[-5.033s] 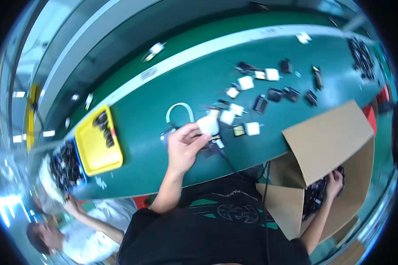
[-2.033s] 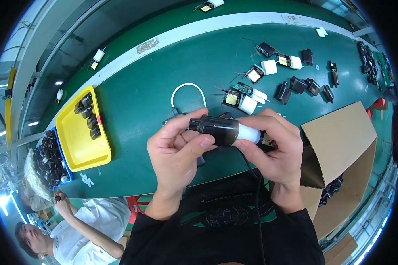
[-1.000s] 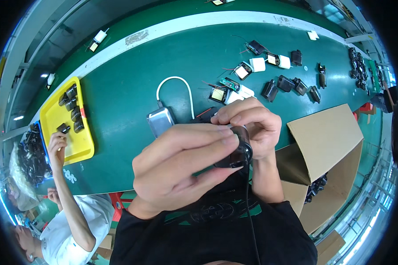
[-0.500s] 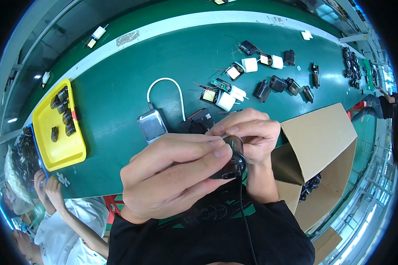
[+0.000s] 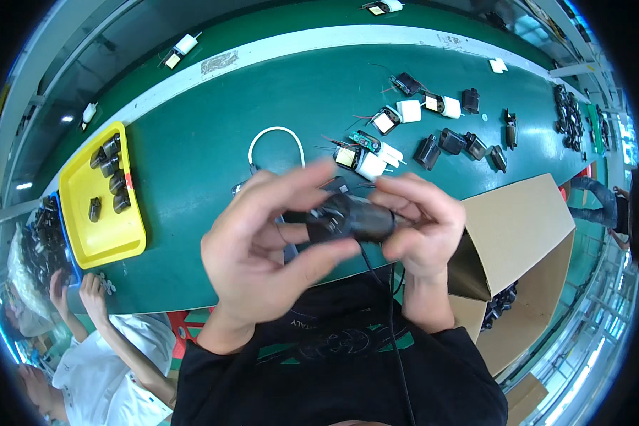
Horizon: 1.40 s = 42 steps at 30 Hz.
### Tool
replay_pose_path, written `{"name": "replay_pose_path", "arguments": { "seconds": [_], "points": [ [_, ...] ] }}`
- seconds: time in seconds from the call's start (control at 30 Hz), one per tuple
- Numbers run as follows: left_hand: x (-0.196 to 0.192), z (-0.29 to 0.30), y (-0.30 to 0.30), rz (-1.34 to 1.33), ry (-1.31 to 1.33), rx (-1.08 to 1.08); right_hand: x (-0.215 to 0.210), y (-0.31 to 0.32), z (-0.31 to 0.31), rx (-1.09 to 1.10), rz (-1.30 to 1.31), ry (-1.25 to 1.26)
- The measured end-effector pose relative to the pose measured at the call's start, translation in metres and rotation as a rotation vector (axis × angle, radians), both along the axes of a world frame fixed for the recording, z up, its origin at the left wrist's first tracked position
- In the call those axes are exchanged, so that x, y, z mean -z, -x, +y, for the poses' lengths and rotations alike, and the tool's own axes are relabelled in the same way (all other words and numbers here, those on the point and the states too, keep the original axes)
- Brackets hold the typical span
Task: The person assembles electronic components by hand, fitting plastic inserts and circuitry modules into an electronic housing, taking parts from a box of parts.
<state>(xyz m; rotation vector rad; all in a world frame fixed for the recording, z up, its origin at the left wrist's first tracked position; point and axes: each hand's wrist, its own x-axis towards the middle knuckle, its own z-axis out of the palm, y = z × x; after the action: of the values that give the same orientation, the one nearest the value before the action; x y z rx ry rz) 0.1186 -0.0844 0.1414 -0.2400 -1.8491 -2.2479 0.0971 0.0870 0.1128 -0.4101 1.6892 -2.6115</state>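
Between my two hands is a dark, glossy black plastic housing (image 5: 366,219), smeared by motion and held above the bench. My left hand (image 5: 263,241) curves round its left end, thumb below and fingers above. At the other end, the fingertips of my right hand (image 5: 424,216) pinch it; what else they may hold is hidden. A thin black cord (image 5: 392,334) hangs in front of my shirt, and its upper end is lost near the housing. Behind my left hand, a looped white cable (image 5: 277,129) and a dark device lie mostly covered.
Opened white adapters (image 5: 369,167) with wires and several black housings (image 5: 427,153) lie on the green bench (image 5: 199,142). A yellow tray (image 5: 113,241) with black parts stands left. An open cardboard box (image 5: 518,234) is at right. A co-worker's hands (image 5: 92,295) are at lower left.
My hands have moved apart and the fingers of my left hand have spread wider round the housing. The housing has turned to lie more sideways. The whole view has shifted slightly.
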Motion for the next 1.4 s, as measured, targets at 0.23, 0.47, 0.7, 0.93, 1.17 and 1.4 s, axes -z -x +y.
{"name": "replay_pose_path", "arguments": {
  "seconds": [0.23,0.47,0.7,0.93,1.17,1.4],
  "points": [
    [0.016,-0.01,0.003,-0.323,-0.198,0.142,0.002,0.008,0.017,-0.208,-0.378,-0.313],
    [0.021,-0.026,-0.005,-0.394,0.005,0.22,-0.009,0.014,0.007,-0.254,-0.52,-0.492],
    [0.034,-0.029,-0.008,-0.371,-0.082,0.247,0.005,0.016,0.007,-0.403,-0.605,-0.363],
    [0.034,-0.026,-0.012,-0.382,-0.106,0.181,-0.002,0.026,-0.002,-0.438,-0.583,-0.437],
    [0.039,-0.029,0.001,-0.389,-0.177,0.18,-0.012,0.049,-0.002,-0.542,-0.541,-0.493],
    [0.047,-0.049,0.041,-0.326,0.108,-0.118,-0.001,0.131,-0.002,-0.354,-0.213,-0.881]
  ]
}}
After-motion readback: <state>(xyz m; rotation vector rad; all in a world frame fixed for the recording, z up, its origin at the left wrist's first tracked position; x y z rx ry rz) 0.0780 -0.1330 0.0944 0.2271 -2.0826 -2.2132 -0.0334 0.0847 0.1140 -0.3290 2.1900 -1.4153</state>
